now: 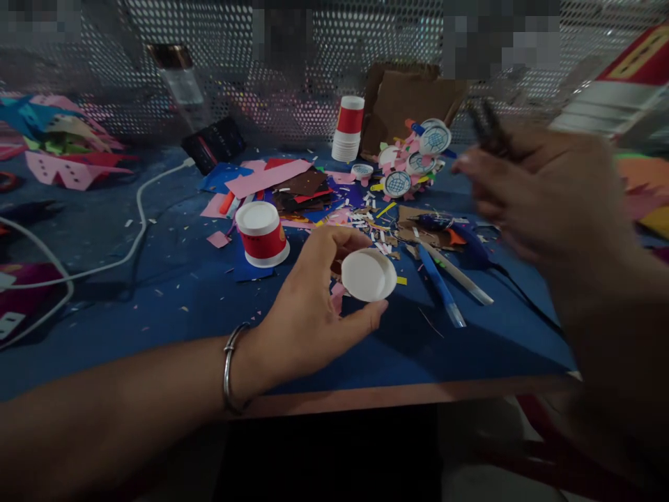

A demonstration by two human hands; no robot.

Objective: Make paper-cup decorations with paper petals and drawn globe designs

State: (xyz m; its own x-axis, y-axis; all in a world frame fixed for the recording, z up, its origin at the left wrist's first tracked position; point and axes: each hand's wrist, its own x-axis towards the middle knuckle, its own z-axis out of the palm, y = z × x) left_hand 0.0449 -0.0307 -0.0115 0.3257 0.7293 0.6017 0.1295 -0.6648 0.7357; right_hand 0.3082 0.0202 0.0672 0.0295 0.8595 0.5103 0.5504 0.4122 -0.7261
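Note:
My left hand (313, 300), a metal bangle at its wrist, grips a shallow white paper cup bottom (368, 275) between thumb and fingers, its hollow side facing me. Raised over the right of the table, my right hand (543, 181) is closed on a dark two-pronged tool (490, 129), blurred, so its kind is unclear. Left of the cup bottom stands an upturned red and white paper cup (262, 237). Behind lie coloured paper pieces (282, 183) and many small paper scraps (373, 226).
A blue glue gun (465, 240) with a cord lies at right, beside a blue marker-like stick (439, 282). Farther back are stacked paper cups (348, 129), decorated cup bottoms (418, 160), cardboard (412, 97) and a black box (214, 144). A white cable (140, 202) crosses the left.

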